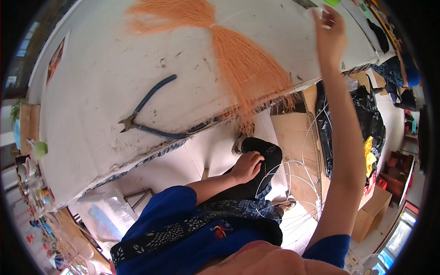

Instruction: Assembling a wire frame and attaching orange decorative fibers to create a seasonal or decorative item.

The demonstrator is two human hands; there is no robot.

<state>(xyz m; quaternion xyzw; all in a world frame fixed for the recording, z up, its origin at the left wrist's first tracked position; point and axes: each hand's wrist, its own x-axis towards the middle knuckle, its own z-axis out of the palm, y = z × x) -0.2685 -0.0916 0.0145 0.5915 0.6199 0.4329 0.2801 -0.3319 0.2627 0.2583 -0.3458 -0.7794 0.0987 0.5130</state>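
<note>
My left hand [247, 166] rests on my dark-trousered knee with its fingers curled. Whether it grips anything is hidden. Close beside it, thin white wires [300, 161] bend in wide loops over my lap and down to the right. My right arm reaches out over the far right of the table, where my right hand [331, 30] has its fingers bent inward. Something whitish shows at its fingertips, too unclear to name. On the table lies a bundle of orange fibres [238, 55], tied at its middle. Blue-handled cutting pliers [153, 98] lie spread to its left.
The white table [91, 101] has a worn near edge, and the fibre ends hang over it. Below on the right stand a cardboard box [293, 137] and a black plastic bag [366, 110] with a yellow piece [369, 156]. A clear plastic-wrapped bundle [101, 215] sits at lower left.
</note>
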